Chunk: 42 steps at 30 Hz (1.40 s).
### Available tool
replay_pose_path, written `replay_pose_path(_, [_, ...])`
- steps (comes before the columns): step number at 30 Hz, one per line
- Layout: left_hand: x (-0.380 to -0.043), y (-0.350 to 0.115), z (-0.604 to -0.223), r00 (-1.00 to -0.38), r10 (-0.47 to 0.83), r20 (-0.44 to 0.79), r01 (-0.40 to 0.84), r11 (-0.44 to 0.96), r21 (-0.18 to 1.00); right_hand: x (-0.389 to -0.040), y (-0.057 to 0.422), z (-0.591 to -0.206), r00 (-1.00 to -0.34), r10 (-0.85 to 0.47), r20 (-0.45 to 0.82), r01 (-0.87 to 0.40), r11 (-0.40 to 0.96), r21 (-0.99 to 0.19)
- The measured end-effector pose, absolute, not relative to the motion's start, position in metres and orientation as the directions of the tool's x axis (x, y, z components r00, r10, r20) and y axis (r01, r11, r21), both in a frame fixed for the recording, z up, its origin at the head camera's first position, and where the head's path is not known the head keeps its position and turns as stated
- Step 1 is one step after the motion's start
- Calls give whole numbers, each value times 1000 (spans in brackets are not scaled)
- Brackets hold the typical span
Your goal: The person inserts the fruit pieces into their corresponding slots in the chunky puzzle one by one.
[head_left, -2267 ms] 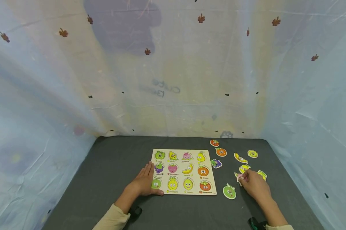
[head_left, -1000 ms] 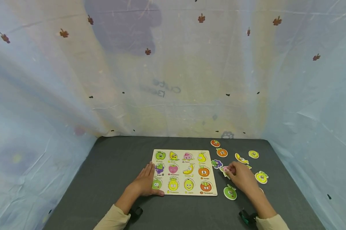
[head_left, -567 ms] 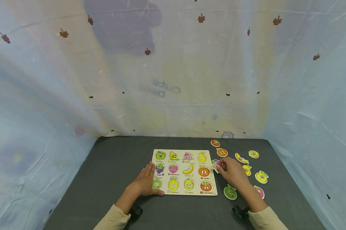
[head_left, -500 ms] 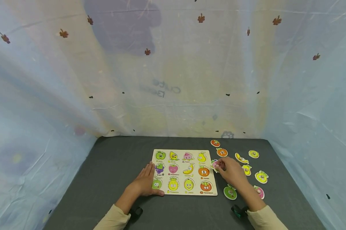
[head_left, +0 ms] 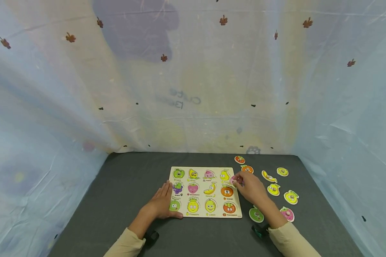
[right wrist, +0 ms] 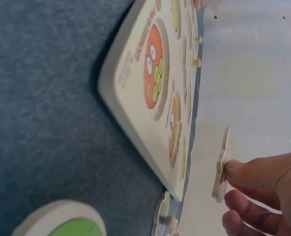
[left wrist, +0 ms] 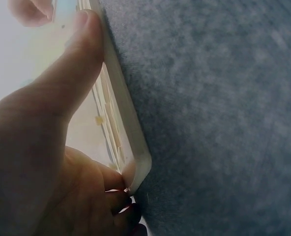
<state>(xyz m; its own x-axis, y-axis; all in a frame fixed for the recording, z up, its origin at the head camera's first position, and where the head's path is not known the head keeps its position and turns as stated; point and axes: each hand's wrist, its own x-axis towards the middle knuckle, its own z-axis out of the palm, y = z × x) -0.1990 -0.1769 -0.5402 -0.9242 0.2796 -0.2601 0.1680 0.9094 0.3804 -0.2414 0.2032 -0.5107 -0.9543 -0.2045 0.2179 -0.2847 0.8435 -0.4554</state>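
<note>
A pale wooden fruit puzzle board lies on the dark cloth, with printed fruits in its recesses. My left hand rests along its left side, fingers straight and thumb stretched along the front edge. In the left wrist view the thumb lies against that edge. My right hand pinches a pink peach puzzle piece by thumb and fingers. The right wrist view shows this peach piece edge-on and raised above the board. A grape piece, mostly hidden by the right hand in the head view, lies beside the board.
Right of the board lie a persimmon piece, an orange piece, a banana piece, a round green piece, a pink piece and several yellow ones. A patterned curtain stands behind the table.
My right hand has picked up the peach piece from among the loose pieces and carried it left to the board's right edge. The left hand has stayed in place.
</note>
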Motion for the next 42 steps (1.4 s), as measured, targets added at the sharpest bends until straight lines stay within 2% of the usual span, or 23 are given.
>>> replay_pose_path(14, [-198, -177, -537, -923, 288, -254, 177, 906, 385, -260, 178, -507, -944, -258, 205, -325, 832, -449])
replay_pose_path(27, [-202, -181, -551, -923, 302, -237, 190, 896, 402, -278, 158, -506, -908, -339, 245, -415, 808, -419])
replay_pose_path(32, [-207, -184, -564, -926, 311, -214, 206, 892, 403, -285, 148, -504, -907, -354, 228, -420, 800, -429])
replay_pose_path(42, [-206, -183, -562, -927, 304, -219, 199, 895, 399, -301, 133, -510, -911, -371, 182, -413, 817, -402])
